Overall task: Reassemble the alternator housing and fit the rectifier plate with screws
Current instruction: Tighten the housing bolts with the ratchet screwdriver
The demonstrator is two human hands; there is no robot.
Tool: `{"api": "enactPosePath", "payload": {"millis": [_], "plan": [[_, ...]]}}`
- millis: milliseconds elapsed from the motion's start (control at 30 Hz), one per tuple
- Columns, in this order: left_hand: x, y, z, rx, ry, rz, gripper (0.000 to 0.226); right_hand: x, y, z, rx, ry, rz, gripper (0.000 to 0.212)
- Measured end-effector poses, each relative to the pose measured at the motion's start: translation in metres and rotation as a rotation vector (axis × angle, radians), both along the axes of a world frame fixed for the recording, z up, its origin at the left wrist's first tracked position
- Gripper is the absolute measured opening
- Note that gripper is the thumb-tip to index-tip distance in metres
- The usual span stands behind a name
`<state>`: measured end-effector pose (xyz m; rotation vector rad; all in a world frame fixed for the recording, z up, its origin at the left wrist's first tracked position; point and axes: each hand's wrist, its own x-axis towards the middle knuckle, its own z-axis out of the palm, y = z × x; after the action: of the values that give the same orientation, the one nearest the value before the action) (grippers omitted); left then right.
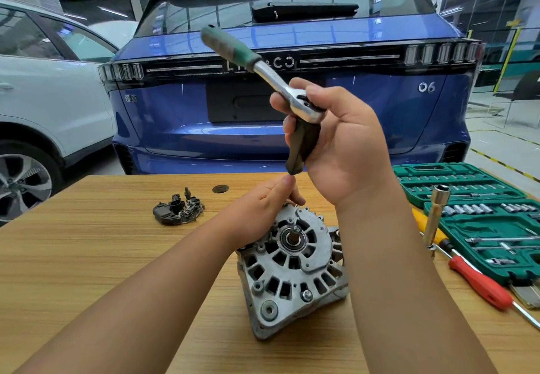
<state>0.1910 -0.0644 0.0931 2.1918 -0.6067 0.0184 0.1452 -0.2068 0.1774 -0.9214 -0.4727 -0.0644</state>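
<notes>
The grey alternator housing [292, 265] lies on the wooden table [87, 271], its bearing end facing up. My right hand [347, 145] grips the head of a ratchet [274, 79] together with a dark driver handle [302, 145], held upright above the housing's far edge; the ratchet's green grip points up and left. My left hand [263, 207] pinches the shaft just below that handle, at the housing's far rim. The black rectifier plate [178, 210] lies apart on the table, to the left.
An open green socket set [479, 215] sits at the right, with a tall socket extension [435, 221] standing before it. A red-handled screwdriver [479, 283] and a yellow one lie alongside. A small dark disc [220, 189] rests near the far edge. A blue car stands behind the table.
</notes>
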Motion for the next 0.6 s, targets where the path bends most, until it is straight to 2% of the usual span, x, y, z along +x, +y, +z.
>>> {"api": "enactPosePath", "payload": {"millis": [100, 200, 300, 367, 433, 500, 600], "plan": [[-0.001, -0.002, 0.001, -0.036, 0.04, -0.003, 0.061, 0.002, -0.005, 0.002, 0.015, 0.045, 0.069, 0.026], [0.0, -0.002, 0.001, -0.069, 0.068, -0.01, 0.067, 0.002, -0.006, 0.002, 0.1, 0.079, 0.137, 0.015], [0.0, -0.002, 0.001, -0.074, 0.068, -0.009, 0.077, 0.004, -0.005, 0.001, 0.203, 0.072, 0.198, 0.028], [-0.001, -0.003, 0.001, -0.081, 0.073, -0.011, 0.076, 0.007, -0.003, -0.002, 0.209, 0.032, 0.154, 0.028], [0.0, -0.003, 0.001, -0.092, 0.093, -0.009, 0.076, 0.01, 0.003, -0.006, 0.181, -0.053, 0.039, 0.025], [0.0, -0.003, 0.001, -0.082, 0.101, 0.017, 0.074, 0.013, 0.008, -0.012, 0.111, -0.228, -0.11, 0.02], [-0.003, -0.002, 0.003, -0.084, 0.093, 0.042, 0.063, 0.015, 0.012, -0.021, -0.187, -0.514, -0.304, 0.017]]}}
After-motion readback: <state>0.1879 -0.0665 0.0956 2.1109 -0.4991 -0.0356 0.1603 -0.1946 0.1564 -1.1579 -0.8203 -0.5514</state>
